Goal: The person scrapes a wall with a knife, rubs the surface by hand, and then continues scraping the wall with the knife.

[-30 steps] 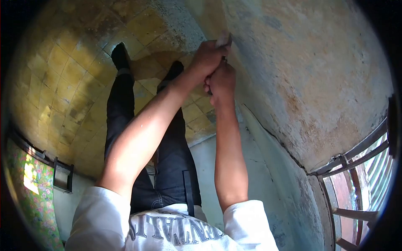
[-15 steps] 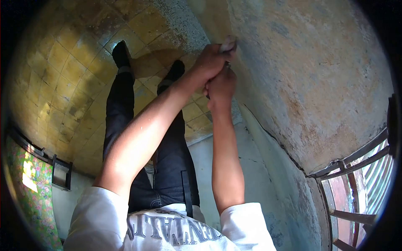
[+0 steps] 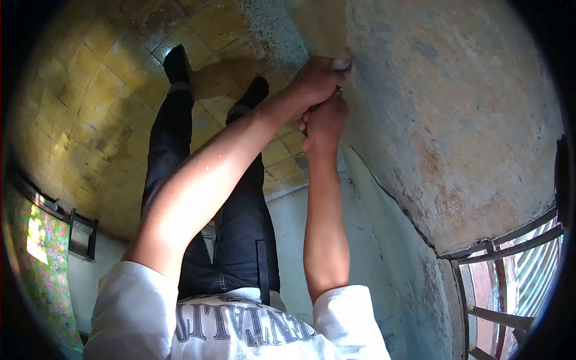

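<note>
My left hand [image 3: 318,79] is closed at the face of the wall [image 3: 444,114], its pale, dusty fingertips right against the plaster. Just below it, my right hand [image 3: 327,123] wraps round a slim dark-handled tool [image 3: 305,128]. The handle's end shows at the heel of the fist, and a small metal glint appears between the two hands. Both hands sit close together on the same tool, which they mostly hide. I cannot tell what kind of tool it is.
Pale crumbs [image 3: 273,36] lie on the yellow tiled floor [image 3: 90,90] along the wall's foot. My dark-clad legs [image 3: 171,138] stand on these tiles. A barred window [image 3: 510,282] is at lower right, and a flowered cloth [image 3: 45,270] hangs at lower left.
Both hands appear slightly farther right and a little higher against the wall, still together on the tool. The whole view has shifted slightly too.
</note>
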The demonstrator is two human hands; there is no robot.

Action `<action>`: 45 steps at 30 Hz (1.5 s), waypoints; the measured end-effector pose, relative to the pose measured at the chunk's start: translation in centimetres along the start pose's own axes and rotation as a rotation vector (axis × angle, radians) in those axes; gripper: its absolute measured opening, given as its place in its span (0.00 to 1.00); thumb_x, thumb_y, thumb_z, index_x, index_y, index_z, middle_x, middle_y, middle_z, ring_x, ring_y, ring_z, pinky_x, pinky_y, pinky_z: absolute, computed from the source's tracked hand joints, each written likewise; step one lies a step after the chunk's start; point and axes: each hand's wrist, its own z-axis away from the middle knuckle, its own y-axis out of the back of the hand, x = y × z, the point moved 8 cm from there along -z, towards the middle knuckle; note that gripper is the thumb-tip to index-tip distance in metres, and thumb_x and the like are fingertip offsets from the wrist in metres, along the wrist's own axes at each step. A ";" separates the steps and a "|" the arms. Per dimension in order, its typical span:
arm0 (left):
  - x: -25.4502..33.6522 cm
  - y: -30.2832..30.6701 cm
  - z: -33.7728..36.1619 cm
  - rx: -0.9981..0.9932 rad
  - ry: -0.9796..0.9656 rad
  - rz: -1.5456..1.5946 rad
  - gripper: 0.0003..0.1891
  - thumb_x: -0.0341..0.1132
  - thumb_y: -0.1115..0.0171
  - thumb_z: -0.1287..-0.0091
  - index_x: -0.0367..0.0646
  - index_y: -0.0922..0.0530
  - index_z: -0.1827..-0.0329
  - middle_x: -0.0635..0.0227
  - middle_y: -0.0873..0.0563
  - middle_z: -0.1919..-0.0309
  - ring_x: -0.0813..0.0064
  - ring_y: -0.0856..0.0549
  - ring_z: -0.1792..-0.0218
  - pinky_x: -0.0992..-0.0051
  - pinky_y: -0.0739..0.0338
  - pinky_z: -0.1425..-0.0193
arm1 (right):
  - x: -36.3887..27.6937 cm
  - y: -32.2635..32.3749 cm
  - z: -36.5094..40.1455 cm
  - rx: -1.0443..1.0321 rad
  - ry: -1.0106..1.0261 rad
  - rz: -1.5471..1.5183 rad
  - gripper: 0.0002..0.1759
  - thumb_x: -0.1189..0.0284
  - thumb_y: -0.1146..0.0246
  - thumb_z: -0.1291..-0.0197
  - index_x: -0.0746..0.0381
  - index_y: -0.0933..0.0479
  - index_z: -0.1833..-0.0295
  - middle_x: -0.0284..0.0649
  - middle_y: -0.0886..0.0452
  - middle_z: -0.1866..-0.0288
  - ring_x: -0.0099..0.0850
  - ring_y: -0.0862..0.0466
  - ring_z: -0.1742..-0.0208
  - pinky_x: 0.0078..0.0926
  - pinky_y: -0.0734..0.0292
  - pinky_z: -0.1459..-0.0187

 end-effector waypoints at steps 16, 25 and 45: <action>-0.7 1.5 -0.4 0.048 0.043 0.041 0.15 0.41 0.38 0.33 0.35 0.22 0.58 0.62 0.18 0.73 0.72 0.19 0.75 0.65 0.26 0.72 | 1.0 -0.7 -1.8 -0.094 -0.039 0.102 0.23 0.58 0.53 0.27 0.60 0.31 0.72 0.33 0.30 0.80 0.24 0.32 0.84 0.26 0.40 0.84; -2.9 2.2 6.7 0.097 0.094 0.192 0.15 0.43 0.42 0.29 0.40 0.24 0.51 0.68 0.21 0.76 0.78 0.26 0.86 0.72 0.34 0.85 | 4.9 0.3 2.1 -0.203 -0.102 0.100 0.18 0.59 0.48 0.30 0.60 0.31 0.68 0.32 0.30 0.80 0.22 0.31 0.86 0.25 0.38 0.87; 8.0 6.4 13.9 0.112 -0.204 0.256 0.17 0.43 0.49 0.24 0.41 0.17 0.46 0.72 0.18 0.75 0.86 0.29 0.86 0.81 0.35 0.85 | -4.3 -5.6 9.8 -0.346 0.158 0.049 0.08 0.69 0.49 0.32 0.63 0.30 0.57 0.33 0.28 0.78 0.22 0.29 0.85 0.23 0.37 0.87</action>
